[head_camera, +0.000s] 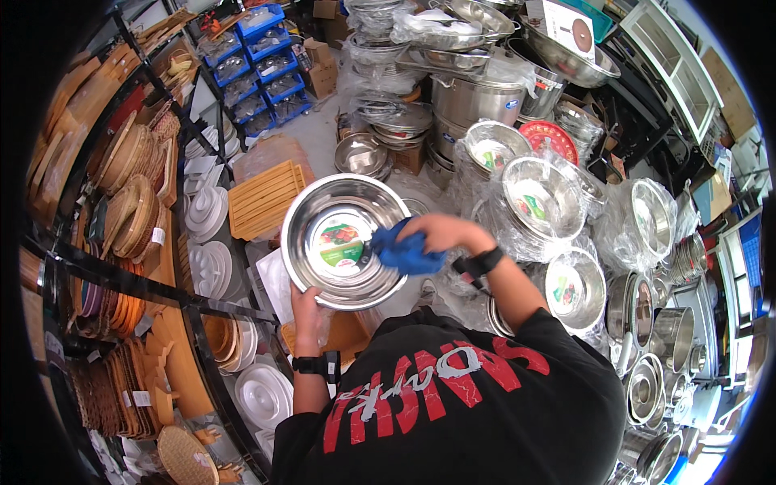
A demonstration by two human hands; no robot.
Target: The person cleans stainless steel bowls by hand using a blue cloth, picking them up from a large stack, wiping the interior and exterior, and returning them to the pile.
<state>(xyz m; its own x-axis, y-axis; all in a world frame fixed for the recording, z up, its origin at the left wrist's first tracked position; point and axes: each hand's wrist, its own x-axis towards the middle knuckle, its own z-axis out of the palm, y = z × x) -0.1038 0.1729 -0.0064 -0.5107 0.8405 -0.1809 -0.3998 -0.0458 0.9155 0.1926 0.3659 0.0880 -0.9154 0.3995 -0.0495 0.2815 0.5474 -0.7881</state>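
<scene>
In front of my body I see a shiny stainless steel basin (303,242), tilted so that its inside faces me. My left hand (309,315) grips the rim at its lower left. A round green label (341,244) with a food picture is stuck on the basin's floor. My right hand (439,233), slightly blurred, clutches a crumpled blue cloth (409,254) at the basin's right side. Part of the cloth reaches over the rim into the basin, close to the label. Whether it presses on the metal cannot be made out.
Shelves on the left hold woven baskets (130,218) and white plates (209,270). A slatted wooden tray (264,200) lies beyond the basin. Plastic-wrapped basins (542,197) are stacked at the right. Steel pots (479,100) and blue bins (267,39) stand further back.
</scene>
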